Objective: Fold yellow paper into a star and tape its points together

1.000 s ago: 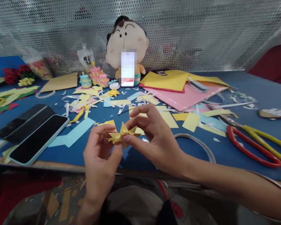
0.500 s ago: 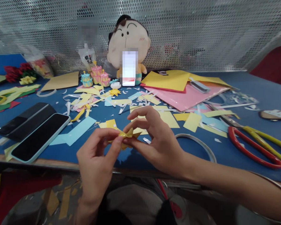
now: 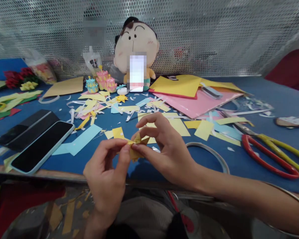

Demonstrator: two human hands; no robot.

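A small folded yellow paper piece (image 3: 136,153) is held just above the blue table, near its front edge. My left hand (image 3: 109,172) pinches its left side between thumb and index finger. On the other side, my right hand (image 3: 168,151) grips the piece with thumb and fingertips, its upper fingers curved above. The fingertips cover part of the folds. Behind the hands lie yellow paper pieces (image 3: 118,132) and a blue paper strip (image 3: 86,139).
A phone (image 3: 43,146) lies at left beside a black case. Scissors (image 3: 270,156) with red and yellow handles and a white paper ring (image 3: 211,151) are at right. Further back stand a plush doll (image 3: 138,41), a lit phone (image 3: 137,71) and paper cakes (image 3: 103,81).
The yellow piece has tilted, so more of its lower part shows below my fingertips. My left hand has turned slightly and moved a little to the right.
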